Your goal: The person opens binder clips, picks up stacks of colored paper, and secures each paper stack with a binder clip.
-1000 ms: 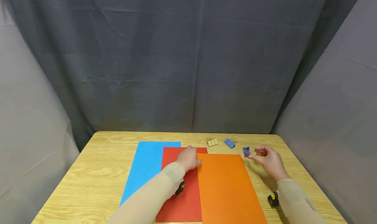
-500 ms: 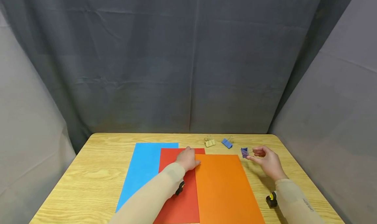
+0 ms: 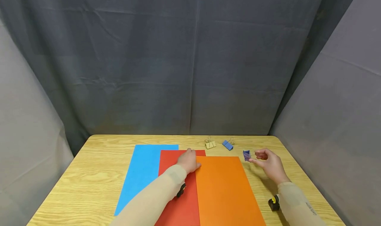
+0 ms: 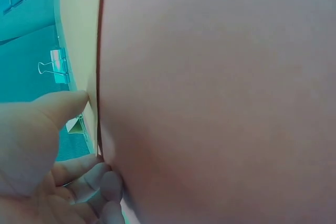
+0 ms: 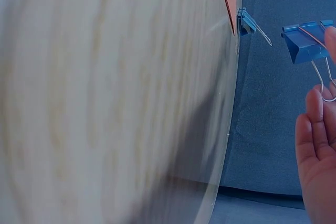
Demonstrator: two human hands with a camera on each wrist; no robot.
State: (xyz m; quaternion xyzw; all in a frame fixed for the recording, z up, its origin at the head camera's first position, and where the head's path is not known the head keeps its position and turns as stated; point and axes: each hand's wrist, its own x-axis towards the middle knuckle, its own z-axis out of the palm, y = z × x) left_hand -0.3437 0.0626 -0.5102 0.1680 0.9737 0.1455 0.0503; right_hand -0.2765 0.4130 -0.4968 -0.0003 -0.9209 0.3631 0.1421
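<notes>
Orange sheet, long axis front-to-back

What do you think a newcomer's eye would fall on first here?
Probably the orange sheet, overlapping a red sheet, which in turn overlaps a blue sheet on the wooden table. Next, perhaps, the purple binder clip that the right hand holds above the table, just right of the orange sheet.

Both cream sleeves carry black wrist devices, the right one dark lettering too.
</notes>
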